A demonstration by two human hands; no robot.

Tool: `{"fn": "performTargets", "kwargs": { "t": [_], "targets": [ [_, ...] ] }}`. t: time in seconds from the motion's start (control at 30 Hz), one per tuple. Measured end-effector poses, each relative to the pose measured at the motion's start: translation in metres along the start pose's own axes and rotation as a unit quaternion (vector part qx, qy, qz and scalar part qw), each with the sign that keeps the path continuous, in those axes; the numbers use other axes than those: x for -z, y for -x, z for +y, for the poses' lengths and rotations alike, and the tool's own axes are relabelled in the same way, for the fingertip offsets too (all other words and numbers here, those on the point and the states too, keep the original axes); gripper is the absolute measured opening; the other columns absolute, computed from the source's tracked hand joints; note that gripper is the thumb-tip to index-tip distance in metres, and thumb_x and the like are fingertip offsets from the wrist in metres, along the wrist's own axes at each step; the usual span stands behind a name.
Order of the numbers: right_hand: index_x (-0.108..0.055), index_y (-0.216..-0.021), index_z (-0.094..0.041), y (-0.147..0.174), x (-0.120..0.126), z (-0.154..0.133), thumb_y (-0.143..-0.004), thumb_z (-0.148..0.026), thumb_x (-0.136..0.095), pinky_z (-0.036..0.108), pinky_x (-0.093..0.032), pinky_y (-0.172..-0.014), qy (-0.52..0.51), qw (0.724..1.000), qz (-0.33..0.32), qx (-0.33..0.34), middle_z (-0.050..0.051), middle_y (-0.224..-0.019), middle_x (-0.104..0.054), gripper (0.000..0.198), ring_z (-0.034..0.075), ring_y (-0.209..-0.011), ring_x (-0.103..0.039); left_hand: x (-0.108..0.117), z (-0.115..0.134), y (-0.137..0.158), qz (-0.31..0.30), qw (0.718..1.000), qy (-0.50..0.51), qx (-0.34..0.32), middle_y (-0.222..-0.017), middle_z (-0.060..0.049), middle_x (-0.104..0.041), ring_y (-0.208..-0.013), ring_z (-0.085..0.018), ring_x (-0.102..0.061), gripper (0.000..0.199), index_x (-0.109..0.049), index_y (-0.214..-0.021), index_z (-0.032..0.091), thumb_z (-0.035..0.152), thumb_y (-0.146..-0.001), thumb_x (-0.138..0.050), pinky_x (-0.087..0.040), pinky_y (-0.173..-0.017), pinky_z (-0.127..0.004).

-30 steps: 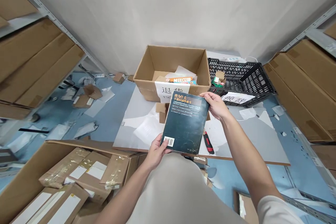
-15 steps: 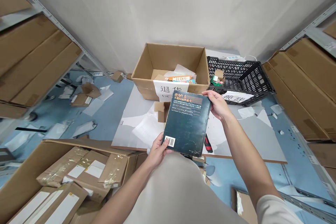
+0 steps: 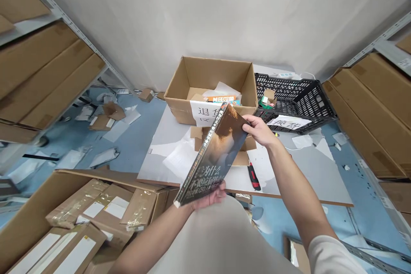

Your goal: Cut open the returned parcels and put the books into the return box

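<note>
A dark paperback book [image 3: 213, 154] is tilted over the table with its spine and picture cover toward me. My right hand [image 3: 261, 130] pinches the book's upper right edge between thumb and fingers. Beneath the lower edge, my left hand [image 3: 210, 200] supports it, partly hidden by the cover. Behind the book lies a small opened carton [image 3: 242, 159]. A red and black utility knife [image 3: 253, 177] rests on the table [image 3: 272, 180] to the right of the book.
A large carton [image 3: 180, 109] with a paper label and a black plastic crate [image 3: 289, 98] stand at the back. Taped parcels [image 3: 107, 199] fill a big box at lower left. Shelves with cartons [image 3: 48, 77] flank both sides; paper scraps litter the floor.
The book has been turned over from its back cover to its front cover and now tilts, spine to the left. My left hand has shifted from its lower left corner to underneath.
</note>
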State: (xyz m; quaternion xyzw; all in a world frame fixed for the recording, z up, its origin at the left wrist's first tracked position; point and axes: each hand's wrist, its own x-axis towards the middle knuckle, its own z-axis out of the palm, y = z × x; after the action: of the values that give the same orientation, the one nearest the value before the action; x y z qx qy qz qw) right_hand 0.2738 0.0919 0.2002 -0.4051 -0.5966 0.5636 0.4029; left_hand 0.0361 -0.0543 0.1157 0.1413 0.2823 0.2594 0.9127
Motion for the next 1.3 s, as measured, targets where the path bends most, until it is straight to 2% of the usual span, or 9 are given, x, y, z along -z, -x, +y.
{"fn": "performTargets", "kwargs": {
  "t": [0.13,0.23,0.4,0.6,0.83,1.07,1.17,1.23,1.3],
  "targets": [
    [-0.068,-0.094,-0.02,0.004,0.013,0.009,-0.068,-0.05,-0.072,0.024,-0.046,-0.054,-0.039,0.997,0.033,-0.049,0.001,-0.075,-0.067,0.04,0.014,-0.06,-0.058,0.005,0.011,0.006,0.015,0.998,0.013,-0.062,-0.106,-0.011,-0.067,-0.104,-0.028,-0.061,0.038,-0.063,-0.102,0.019,0.048,-0.077,-0.061,-0.048,-0.09,-0.045],
    [-0.069,-0.093,-0.019,0.005,0.019,0.015,-0.069,-0.049,-0.072,0.023,-0.046,-0.053,-0.054,0.994,0.038,-0.085,0.001,-0.072,-0.068,0.039,0.013,-0.058,-0.058,0.018,0.014,0.014,0.054,0.99,0.014,-0.132,-0.105,-0.013,-0.068,-0.098,-0.028,-0.064,0.05,-0.059,-0.109,0.017,0.055,-0.077,-0.059,-0.048,-0.089,-0.047],
    [-0.07,-0.09,-0.018,0.004,0.02,0.029,-0.067,-0.051,-0.072,0.023,-0.046,-0.052,-0.065,0.99,0.039,-0.116,0.001,-0.068,-0.067,0.04,0.013,-0.057,-0.059,0.025,0.007,0.016,0.157,0.967,-0.043,-0.197,-0.095,-0.008,-0.07,-0.081,-0.02,-0.069,0.035,-0.057,-0.104,0.017,0.041,-0.079,-0.064,-0.052,-0.084,-0.041],
    [-0.069,-0.087,-0.018,-0.001,0.02,0.032,-0.067,-0.053,-0.071,0.02,-0.039,-0.037,-0.068,0.987,0.075,-0.122,-0.002,-0.058,-0.06,0.04,0.01,-0.045,-0.051,0.02,0.008,0.013,0.149,0.969,-0.018,-0.194,-0.092,-0.006,-0.071,-0.078,-0.019,-0.069,0.033,-0.057,-0.102,0.018,0.041,-0.08,-0.063,-0.054,-0.082,-0.041],
    [-0.056,-0.1,-0.024,0.0,0.012,0.033,-0.071,-0.053,-0.068,0.021,-0.048,-0.036,-0.1,0.978,0.076,-0.164,-0.004,-0.059,-0.06,0.042,0.011,-0.042,-0.057,0.026,0.021,0.003,0.153,0.969,0.009,-0.193,-0.098,-0.005,-0.07,-0.082,-0.02,-0.069,0.029,-0.056,-0.102,0.019,0.039,-0.082,-0.062,-0.054,-0.08,-0.037],
    [-0.056,-0.094,-0.022,-0.069,0.019,0.018,-0.071,-0.049,-0.068,0.018,-0.039,-0.03,-0.117,0.974,0.181,-0.063,-0.007,-0.054,-0.052,0.037,0.006,-0.034,-0.044,0.041,0.047,0.001,0.122,0.963,-0.053,-0.234,-0.108,-0.01,-0.068,-0.099,-0.026,-0.065,0.051,-0.055,-0.114,0.022,0.058,-0.078,-0.057,-0.046,-0.092,-0.045],
    [-0.052,-0.099,-0.024,-0.116,0.03,0.022,-0.076,-0.046,-0.064,0.018,-0.048,-0.042,-0.156,0.947,0.282,-0.024,-0.006,-0.064,-0.055,0.034,0.006,-0.044,-0.05,0.075,0.048,0.007,0.237,0.911,-0.22,-0.255,-0.116,-0.015,-0.063,-0.108,-0.028,-0.06,0.058,-0.053,-0.119,0.017,0.058,-0.078,-0.055,-0.042,-0.097,-0.046],
    [-0.049,-0.104,-0.025,-0.144,0.033,0.032,-0.081,-0.041,-0.061,0.021,-0.054,-0.052,-0.176,0.922,0.344,-0.017,-0.005,-0.074,-0.055,0.03,0.006,-0.052,-0.053,0.109,0.043,0.009,0.363,0.817,-0.373,-0.249,-0.118,-0.017,-0.061,-0.114,-0.03,-0.055,0.057,-0.056,-0.115,0.013,0.055,-0.076,-0.057,-0.038,-0.101,-0.046],
    [-0.046,-0.107,-0.025,-0.166,0.031,0.046,-0.083,-0.032,-0.058,0.024,-0.057,-0.058,-0.191,0.895,0.401,-0.037,-0.005,-0.081,-0.054,0.027,0.006,-0.057,-0.053,0.145,0.036,0.006,0.432,0.706,-0.534,-0.17,-0.131,-0.018,-0.052,-0.126,-0.031,-0.044,0.06,-0.051,-0.123,0.013,0.05,-0.077,-0.057,-0.033,-0.105,-0.047]
  ]
}}
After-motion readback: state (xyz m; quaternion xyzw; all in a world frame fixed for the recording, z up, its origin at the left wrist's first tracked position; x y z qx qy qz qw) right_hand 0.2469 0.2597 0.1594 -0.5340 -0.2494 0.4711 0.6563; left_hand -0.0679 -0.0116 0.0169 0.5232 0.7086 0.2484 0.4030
